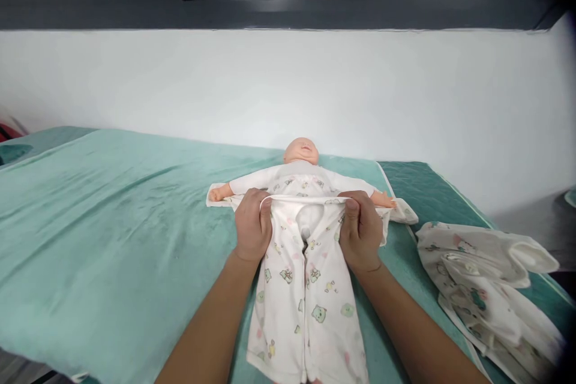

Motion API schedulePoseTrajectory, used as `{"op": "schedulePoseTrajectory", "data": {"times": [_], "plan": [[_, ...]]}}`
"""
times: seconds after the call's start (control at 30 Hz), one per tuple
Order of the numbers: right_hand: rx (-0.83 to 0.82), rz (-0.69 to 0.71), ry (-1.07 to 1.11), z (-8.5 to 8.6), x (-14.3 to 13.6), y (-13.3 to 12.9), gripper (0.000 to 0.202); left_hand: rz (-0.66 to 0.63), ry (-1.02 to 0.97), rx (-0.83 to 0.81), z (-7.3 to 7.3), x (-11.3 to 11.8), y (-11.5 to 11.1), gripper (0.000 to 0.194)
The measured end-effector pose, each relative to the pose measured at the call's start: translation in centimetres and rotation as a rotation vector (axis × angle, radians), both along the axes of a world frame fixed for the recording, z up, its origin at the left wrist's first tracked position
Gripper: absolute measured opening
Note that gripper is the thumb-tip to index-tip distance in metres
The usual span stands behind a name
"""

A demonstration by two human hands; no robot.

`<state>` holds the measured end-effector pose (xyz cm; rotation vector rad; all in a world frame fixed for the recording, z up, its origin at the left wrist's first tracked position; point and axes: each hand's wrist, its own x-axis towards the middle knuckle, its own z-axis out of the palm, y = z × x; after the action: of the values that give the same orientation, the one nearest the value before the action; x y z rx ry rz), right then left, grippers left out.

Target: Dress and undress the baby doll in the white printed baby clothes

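Note:
A baby doll [301, 150] lies on its back with its head toward the wall and its arms spread. It has a white long-sleeved top. Printed white baby trousers [288, 294] cover its legs and lower body. My left hand [254, 225] is closed on the left end of their waistband, and my right hand [361, 229] on the right end, so the band is stretched wide across the doll's belly. Beneath the doll lies another printed white garment [405, 212], its sleeves showing beside the doll's hands.
The doll rests on a green padded sheet [112, 252]. More printed baby clothes [490, 288] are heaped at the right, over a darker green mat [418, 183]. A white wall [225, 84] and a barred window with a dark frame [279, 11] stand behind.

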<state>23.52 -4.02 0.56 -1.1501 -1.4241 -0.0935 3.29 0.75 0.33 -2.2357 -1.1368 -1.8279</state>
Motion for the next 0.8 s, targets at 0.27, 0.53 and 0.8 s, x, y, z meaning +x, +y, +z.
{"op": "schedulePoseTrajectory", "data": {"times": [0.27,0.53,0.8], "plan": [[-0.262,0.185,-0.054,0.0,0.7,1.8,0.036,-0.120,-0.013,-0.399,0.4,0.2,1.0,0.036],[-0.454,0.278,-0.079,-0.1,1.4,2.5,0.053,-0.214,-0.004,-0.496,0.3,0.5,1.5,0.031],[-0.509,0.290,-0.106,0.0,1.3,2.7,0.070,-0.244,0.014,-0.461,0.1,0.6,1.8,0.031]]}}
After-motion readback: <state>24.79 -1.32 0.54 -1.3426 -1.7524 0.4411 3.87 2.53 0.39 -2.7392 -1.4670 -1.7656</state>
